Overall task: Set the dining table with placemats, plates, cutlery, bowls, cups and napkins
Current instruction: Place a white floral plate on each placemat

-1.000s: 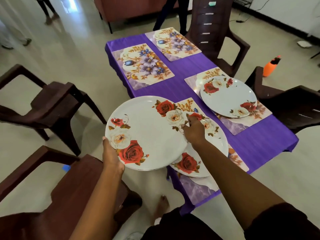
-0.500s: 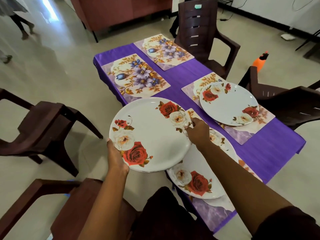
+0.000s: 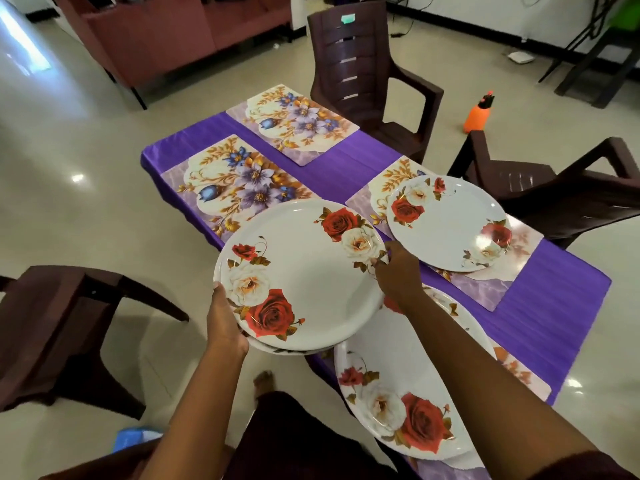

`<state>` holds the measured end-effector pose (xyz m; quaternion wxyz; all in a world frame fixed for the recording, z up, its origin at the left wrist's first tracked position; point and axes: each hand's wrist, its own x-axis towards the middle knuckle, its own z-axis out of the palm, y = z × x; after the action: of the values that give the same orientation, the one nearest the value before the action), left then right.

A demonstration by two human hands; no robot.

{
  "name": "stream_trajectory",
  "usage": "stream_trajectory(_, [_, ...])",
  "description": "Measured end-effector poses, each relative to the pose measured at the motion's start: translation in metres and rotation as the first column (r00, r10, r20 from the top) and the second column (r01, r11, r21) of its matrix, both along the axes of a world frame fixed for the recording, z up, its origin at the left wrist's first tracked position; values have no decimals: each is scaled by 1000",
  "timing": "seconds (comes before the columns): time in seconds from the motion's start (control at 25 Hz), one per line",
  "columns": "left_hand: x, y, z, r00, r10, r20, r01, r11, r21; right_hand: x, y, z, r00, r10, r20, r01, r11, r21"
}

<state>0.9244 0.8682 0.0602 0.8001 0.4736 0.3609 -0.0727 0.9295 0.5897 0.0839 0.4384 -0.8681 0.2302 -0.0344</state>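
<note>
Both hands hold a stack of round white rose-printed plates (image 3: pixel 304 275) above the purple-clothed table's (image 3: pixel 554 317) near corner: left hand (image 3: pixel 225 320) grips the near rim, right hand (image 3: pixel 398 275) pinches the far rim. Two matching plates lie on floral placemats; two blue-flowered placemats (image 3: pixel 239 185) lie bare.

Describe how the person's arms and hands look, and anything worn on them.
Both forearms are bare, and so are the left hand and the right hand: no gloves, rings, watch or bracelets show. A dark maroon sleeve covers the right upper arm at the picture's lower edge.
</note>
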Motion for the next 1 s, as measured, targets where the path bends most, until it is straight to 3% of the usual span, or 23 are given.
stream_trajectory(0.16, [67,37,7,994,-107,14,105,988,112,51,30,-5,999,-27,-45,26,999,-37])
stream_trajectory(0.28, [128,82,16,980,-198,15,192,963,191,97,73,-4,986,-2,-166,-34,976,-213])
stream_trajectory(0.36, [159,111,21,975,-222,16,212,949,233,126,105,-5,983,-6,-183,-40,968,-247])
stream_trajectory(0.68, [230,198,27,989,-146,-30,149,970,190,209,181,-2,976,-16,-219,36,995,88])
stream_trajectory(0.8, [246,201,25,997,-69,-47,77,976,205,227,188,-6,961,-137,-242,231,877,421])
stream_trajectory(1.0, [294,222,26,984,176,24,-172,907,384,261,182,-22,923,-287,-255,383,738,555])
